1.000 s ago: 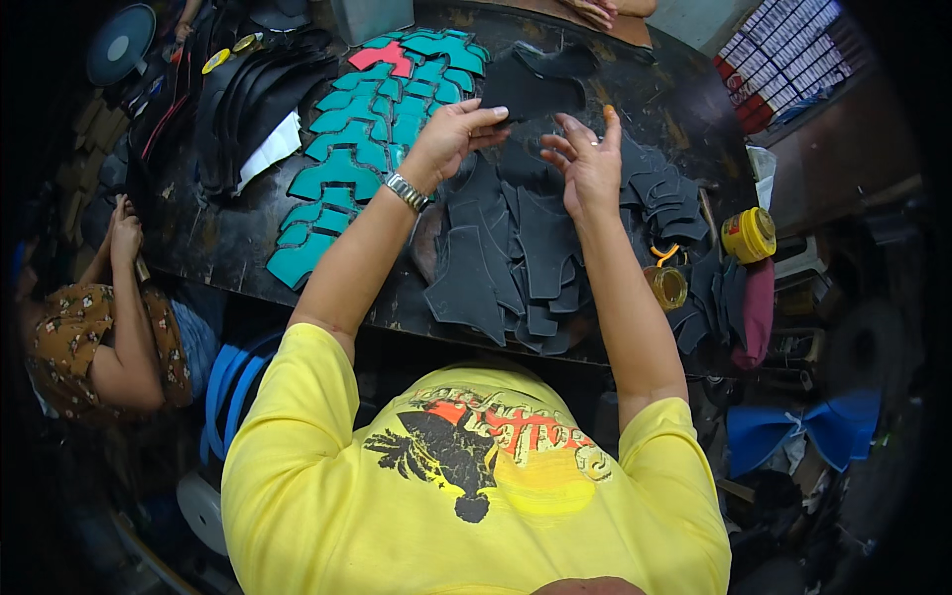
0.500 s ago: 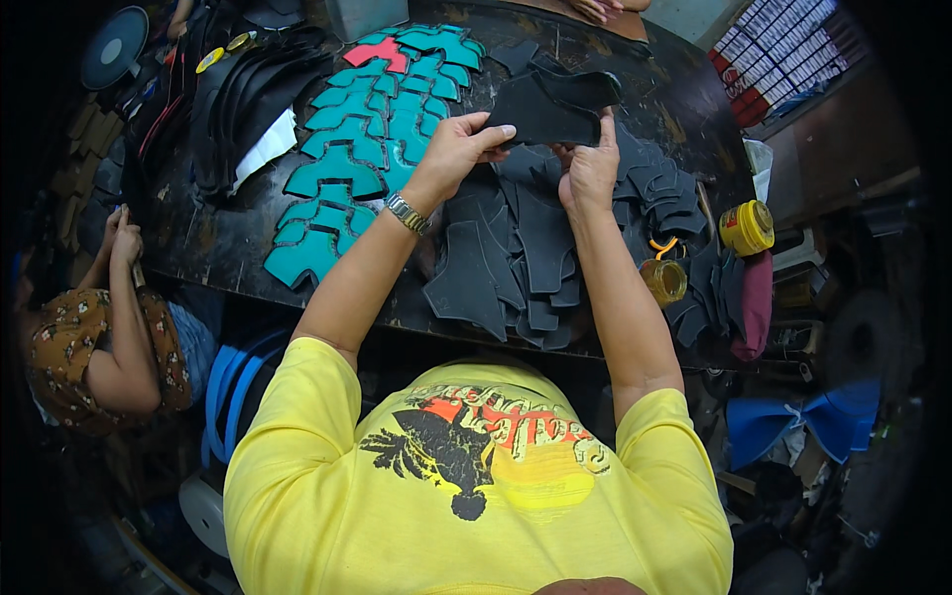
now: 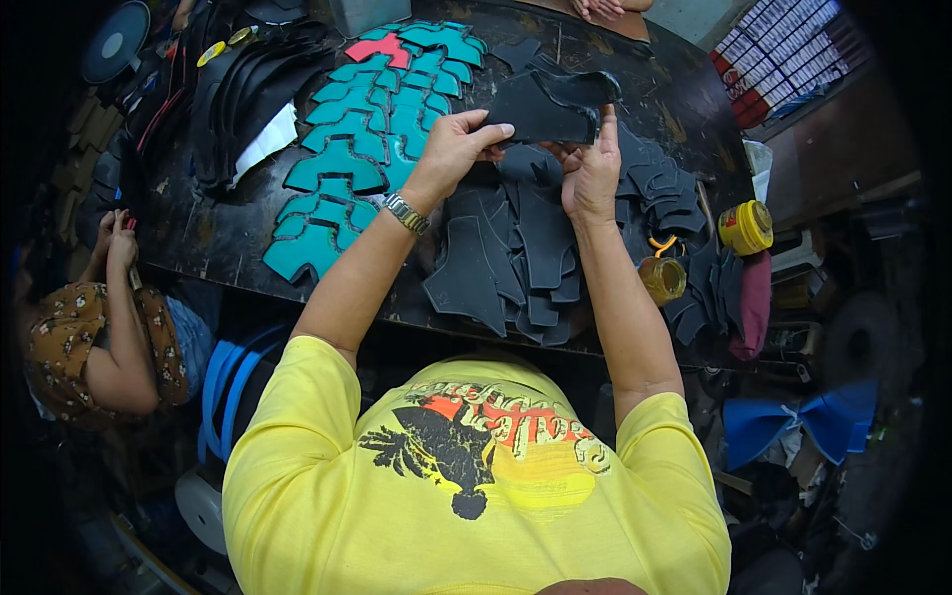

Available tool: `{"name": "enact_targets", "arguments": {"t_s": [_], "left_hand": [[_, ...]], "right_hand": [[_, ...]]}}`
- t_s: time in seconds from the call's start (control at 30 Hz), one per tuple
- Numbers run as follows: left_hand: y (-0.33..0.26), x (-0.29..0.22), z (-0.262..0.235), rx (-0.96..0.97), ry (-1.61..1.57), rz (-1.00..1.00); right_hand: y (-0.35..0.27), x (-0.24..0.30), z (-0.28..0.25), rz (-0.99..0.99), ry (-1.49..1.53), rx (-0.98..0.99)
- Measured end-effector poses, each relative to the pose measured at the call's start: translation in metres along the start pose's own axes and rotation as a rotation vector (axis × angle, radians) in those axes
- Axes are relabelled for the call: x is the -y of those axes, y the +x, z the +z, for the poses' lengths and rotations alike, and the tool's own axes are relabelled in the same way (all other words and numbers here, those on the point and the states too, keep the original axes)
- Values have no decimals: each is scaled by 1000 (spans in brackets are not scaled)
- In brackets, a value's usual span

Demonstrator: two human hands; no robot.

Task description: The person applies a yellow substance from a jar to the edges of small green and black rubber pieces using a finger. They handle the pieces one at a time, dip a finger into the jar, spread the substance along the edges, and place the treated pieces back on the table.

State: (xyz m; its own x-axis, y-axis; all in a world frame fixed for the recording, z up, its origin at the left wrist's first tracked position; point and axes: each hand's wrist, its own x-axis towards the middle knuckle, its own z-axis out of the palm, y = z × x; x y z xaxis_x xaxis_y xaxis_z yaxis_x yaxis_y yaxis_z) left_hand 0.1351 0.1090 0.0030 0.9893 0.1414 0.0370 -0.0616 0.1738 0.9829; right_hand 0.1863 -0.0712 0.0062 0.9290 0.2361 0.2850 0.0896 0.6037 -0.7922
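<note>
A black flat cut-out piece (image 3: 535, 109), shaped like a shoe-upper part, is held up above the table with its far right edge curling upward. My left hand (image 3: 454, 154) pinches its left end, thumb on top. At its right end my right hand (image 3: 592, 180) grips from below, with one finger up along the edge; part of that grip is hidden behind the piece. Beneath my hands lie overlapping dark grey cut-out pieces (image 3: 471, 273). More dark pieces (image 3: 659, 188) are piled right of my right hand.
Rows of overlapping teal pieces (image 3: 337, 164) with one red piece (image 3: 382, 48) lie left on the dark table (image 3: 213, 233). At right are an open glue jar (image 3: 662, 281), a yellow tub (image 3: 746, 228) and a maroon cloth (image 3: 754, 307). Another person (image 3: 109, 347) sits at left.
Both hands keep their hold on the black piece, which has tilted slightly. The person at left has shifted their hands a little.
</note>
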Motion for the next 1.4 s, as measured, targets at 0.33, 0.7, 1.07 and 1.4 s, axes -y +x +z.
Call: {"name": "enact_targets", "arguments": {"t_s": [0.33, 0.7, 1.07, 1.4], "left_hand": [[-2, 8, 6, -119, 93, 161], [-2, 10, 10, -53, 90, 124], [10, 4, 2, -49, 297, 112], [92, 13, -17, -201, 62, -64]], "right_hand": [[4, -5, -1, -37, -186, -146], [3, -9, 2, -85, -183, -121], [4, -11, 1, -65, -186, -139], [-25, 20, -3, 74, -713, -2]]}}
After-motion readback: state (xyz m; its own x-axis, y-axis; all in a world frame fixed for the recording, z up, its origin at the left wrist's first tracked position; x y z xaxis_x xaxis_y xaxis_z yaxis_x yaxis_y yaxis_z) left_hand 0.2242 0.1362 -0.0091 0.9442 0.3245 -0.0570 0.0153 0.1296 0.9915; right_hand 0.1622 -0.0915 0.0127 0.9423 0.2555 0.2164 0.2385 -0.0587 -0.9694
